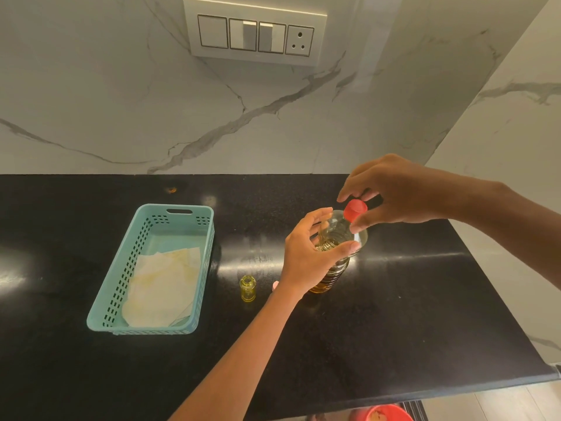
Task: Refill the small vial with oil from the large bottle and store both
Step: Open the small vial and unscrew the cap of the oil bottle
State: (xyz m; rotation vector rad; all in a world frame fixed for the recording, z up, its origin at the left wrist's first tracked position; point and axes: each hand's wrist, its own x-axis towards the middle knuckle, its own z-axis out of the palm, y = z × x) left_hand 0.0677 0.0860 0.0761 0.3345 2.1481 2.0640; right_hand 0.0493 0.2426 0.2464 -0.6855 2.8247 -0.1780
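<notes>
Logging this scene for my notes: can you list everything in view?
Large bottle: one, clear with amber oil, upright on countertop, right of centre.
Cap: one, red, atop the large bottle.
Small vial: one, yellow, uncapped, between basket and bottle.
Basket: one, teal, left on countertop.
Paper towel: one, white with yellow stains, inside basket.
Countertop: one, black.
Switch panel: one, white, on marble wall.
Left hand: one, grips the large bottle.
Right hand: one, pinches the cap.
</notes>
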